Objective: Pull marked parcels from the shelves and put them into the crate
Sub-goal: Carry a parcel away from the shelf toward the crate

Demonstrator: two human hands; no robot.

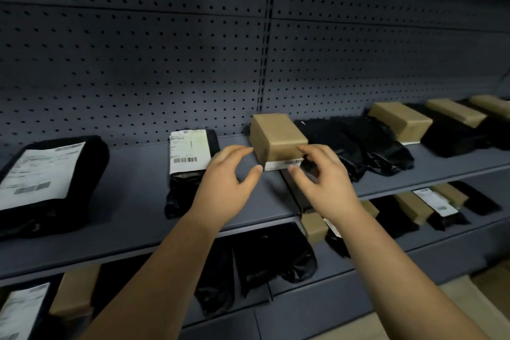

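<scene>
**Forearms up, both hands at the brown box**

Forearms rise from below toward the middle shelf. The left hand has an open grip, its fingers loosely curved just beside the left face of the brown box. The right hand pinches the box's front right corner (thumb at the white barcode label). The box rests on the shelf, between a labelled black bag and plain black bags.
</scene>
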